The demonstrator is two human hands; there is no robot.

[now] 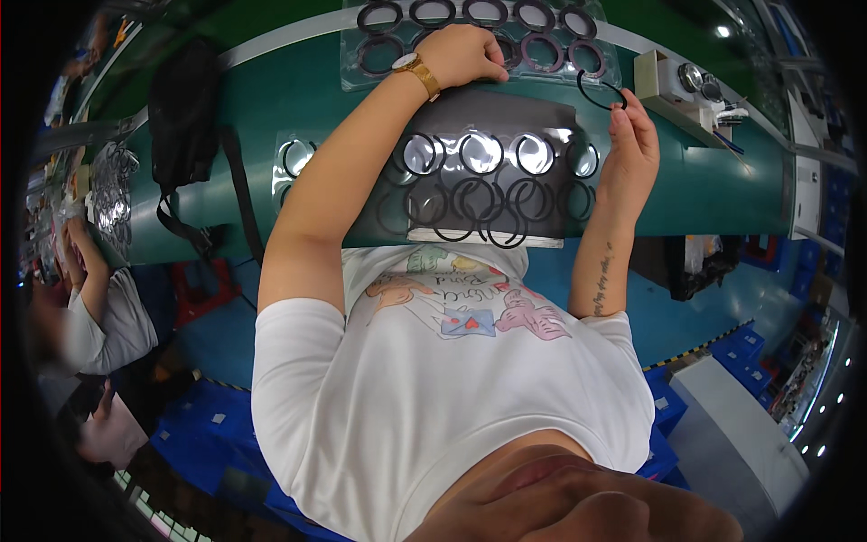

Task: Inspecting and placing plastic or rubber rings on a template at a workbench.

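Note:
A thin black ring (585, 93) is pinched between the thumb and fingers of my right hand (631, 140), raised at the right end of the far clear plastic tray (356, 83). Dark, thicker rings (542, 69) sit in rows in that tray. Over its middle, my left hand (461, 56) is bent down with curled fingers; whatever they grip is hidden. Closer to me, a second clear tray (278, 164) holds round cavities with thin black rings. Several loose black rings (506, 246) overlap along its near side. Beneath this tray lies a dark grey sheet (515, 105).
A white box (664, 88) with metal round parts stands at the right of the green table (713, 185). On the left lies a black bag (185, 108) with a hanging strap. Another person (117, 312) sits at far left. Blue crates (203, 434) stand on the floor.

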